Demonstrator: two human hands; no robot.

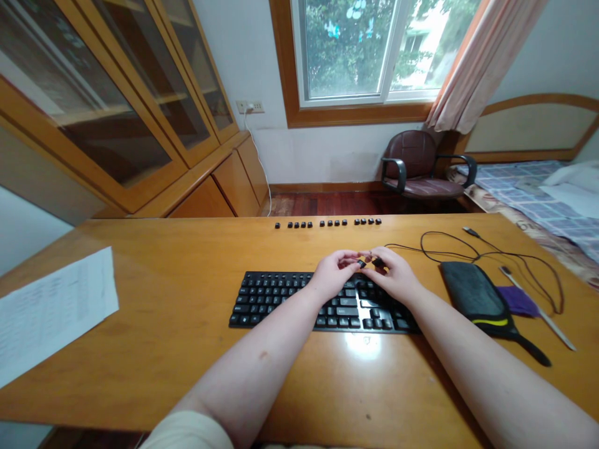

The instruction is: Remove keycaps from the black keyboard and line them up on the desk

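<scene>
A black keyboard (285, 299) lies on the wooden desk (178, 274) in front of me. Both hands hover over its upper right part, fingertips meeting. My left hand (333, 273) pinches a small black keycap (361, 264) between thumb and fingers. My right hand (397, 274) is closed on a small dark tool or keycap (378, 262); I cannot make out which. A row of several loose black keycaps (327, 222) is lined up along the desk's far edge.
A printed sheet (51, 305) lies at the desk's left. Right of the keyboard sit a dark pouch (475, 294), a purple cloth (517, 300), a thin stick-like tool (538, 310) and a black cable (468, 246). Beyond are an armchair (416, 165), bed and cabinets.
</scene>
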